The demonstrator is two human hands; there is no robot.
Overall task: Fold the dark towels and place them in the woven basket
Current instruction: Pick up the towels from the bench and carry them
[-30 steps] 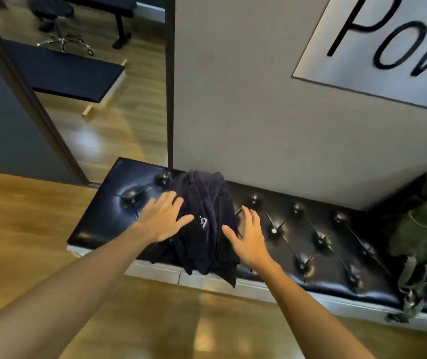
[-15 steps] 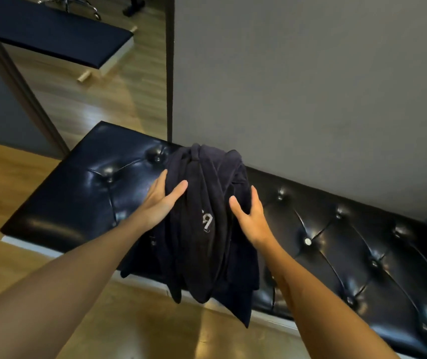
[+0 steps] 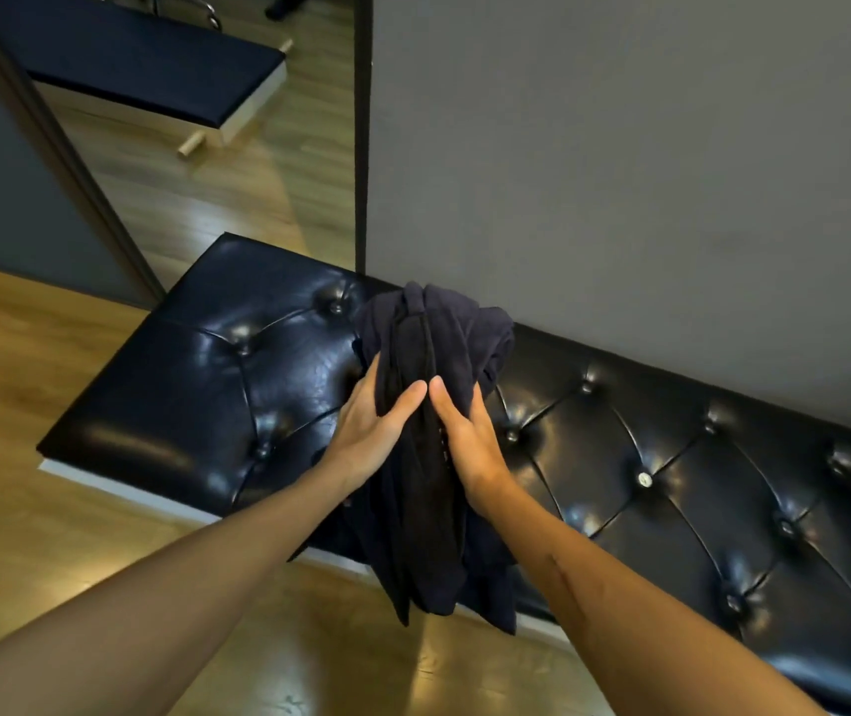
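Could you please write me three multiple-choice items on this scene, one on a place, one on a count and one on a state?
1. Where does the bunched dark navy towel pile lie?
A. on the black tufted leather bench
B. on the wooden floor
C. in a woven basket

2. How many hands touch the pile?
A. none
B. one
C. two

3. How does the pile's near end sit?
A. folded flat
B. hanging over the bench's front edge
C. rolled tight

Answers:
1. A, the pile rests on the bench by the grey wall.
2. C, the left hand and right hand clasp its sides.
3. B, cloth droops past the edge over the floor.
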